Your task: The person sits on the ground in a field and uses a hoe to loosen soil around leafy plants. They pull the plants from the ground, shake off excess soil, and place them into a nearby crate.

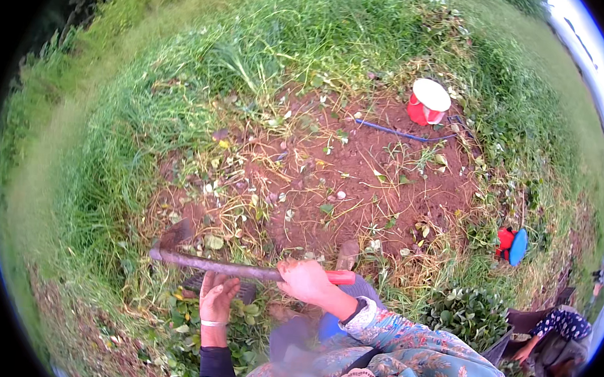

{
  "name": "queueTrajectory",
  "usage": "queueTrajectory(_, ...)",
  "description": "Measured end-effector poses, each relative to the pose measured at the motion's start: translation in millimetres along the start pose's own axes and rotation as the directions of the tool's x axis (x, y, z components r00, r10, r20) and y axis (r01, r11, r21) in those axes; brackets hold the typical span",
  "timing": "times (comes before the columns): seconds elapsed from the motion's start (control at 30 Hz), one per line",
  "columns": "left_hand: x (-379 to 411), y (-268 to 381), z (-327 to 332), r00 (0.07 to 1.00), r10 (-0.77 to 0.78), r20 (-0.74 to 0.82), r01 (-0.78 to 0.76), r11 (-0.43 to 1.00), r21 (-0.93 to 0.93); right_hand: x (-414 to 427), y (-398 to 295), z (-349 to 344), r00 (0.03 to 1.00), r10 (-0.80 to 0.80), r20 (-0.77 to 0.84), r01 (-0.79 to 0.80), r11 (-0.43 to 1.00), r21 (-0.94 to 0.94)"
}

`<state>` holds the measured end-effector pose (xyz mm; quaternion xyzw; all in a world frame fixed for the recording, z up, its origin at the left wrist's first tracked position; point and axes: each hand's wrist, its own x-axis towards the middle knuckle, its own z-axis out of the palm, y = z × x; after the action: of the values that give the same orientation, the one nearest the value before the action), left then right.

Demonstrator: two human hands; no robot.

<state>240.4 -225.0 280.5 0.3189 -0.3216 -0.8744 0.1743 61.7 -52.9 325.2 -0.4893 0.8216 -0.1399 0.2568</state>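
A hoe with a wooden handle (214,264) lies across the lower part of the head view, its metal blade (177,234) at the left end and a red grip (340,277) at the right end. My right hand (304,281) is closed around the handle near the red part. Just below the handle, my left hand (218,292) is raised with its fingers apart; whether the fingertips touch the wood is not certain. Beyond the hoe, reddish soil (326,221) is strewn with dry vines, leaves and small pale round things, one of them (341,195) near the middle.
A red container with a white top (431,94) stands at the upper right, beside a blue strip (404,134). A red item with a blue top (518,247) sits farther right. Leafy plants (463,315) are piled lower right, near another person (557,339) bending. Tall grass surrounds the soil.
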Motion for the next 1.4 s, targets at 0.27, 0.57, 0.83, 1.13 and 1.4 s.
queueTrajectory(0.27,41.6,43.5,173.4,0.973,-0.063,0.222,0.049,0.997,0.066,-40.6,63.7,-106.7,0.988,0.055,-0.148,-0.036,0.991,0.126)
queueTrajectory(0.57,130.0,40.2,345.0,0.837,-0.219,0.502,0.031,0.934,0.355,-97.4,164.0,-211.3,0.880,0.277,-0.387,-0.177,0.945,0.273)
queueTrajectory(0.83,251.2,25.2,375.9,0.698,-0.457,0.551,0.124,0.835,0.536,-191.5,159.9,-261.0,0.521,0.620,-0.587,-0.373,0.784,0.496)
queueTrajectory(1.13,330.1,23.6,396.8,0.574,-0.651,0.497,0.136,0.674,0.726,-267.9,-3.9,-123.3,-0.196,0.954,-0.226,-0.396,0.134,0.908)
queueTrajectory(1.4,297.5,34.9,433.3,0.407,-0.732,0.547,0.022,0.606,0.795,-193.3,-186.8,-153.1,0.264,0.777,-0.571,0.211,0.531,0.821)
